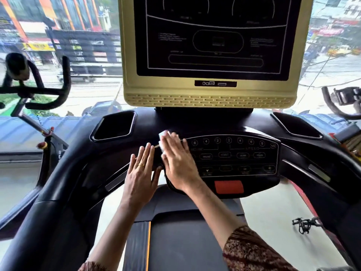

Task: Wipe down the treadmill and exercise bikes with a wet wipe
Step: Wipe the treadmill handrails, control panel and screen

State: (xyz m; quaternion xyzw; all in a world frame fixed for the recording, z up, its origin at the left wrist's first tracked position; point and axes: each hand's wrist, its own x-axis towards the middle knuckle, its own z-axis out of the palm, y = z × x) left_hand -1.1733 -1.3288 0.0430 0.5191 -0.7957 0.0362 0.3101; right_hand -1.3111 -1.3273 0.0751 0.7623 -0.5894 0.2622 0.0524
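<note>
Palm flat and digits straight, the right hand [176, 159] pressed a wet wipe [162, 141] onto the left end of the treadmill's button panel [234, 155]. The left hand [141, 170] lay flat and empty on the console [148, 124] just beside it.

So the white wet wipe [161, 136] sits flat on the black treadmill [214, 122], at the left end of its button panel [234, 155], mostly hidden under the right hand [176, 161].

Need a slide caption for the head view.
Right hand presses a wet wipe on the treadmill console; left hand lies flat alongside.
</note>
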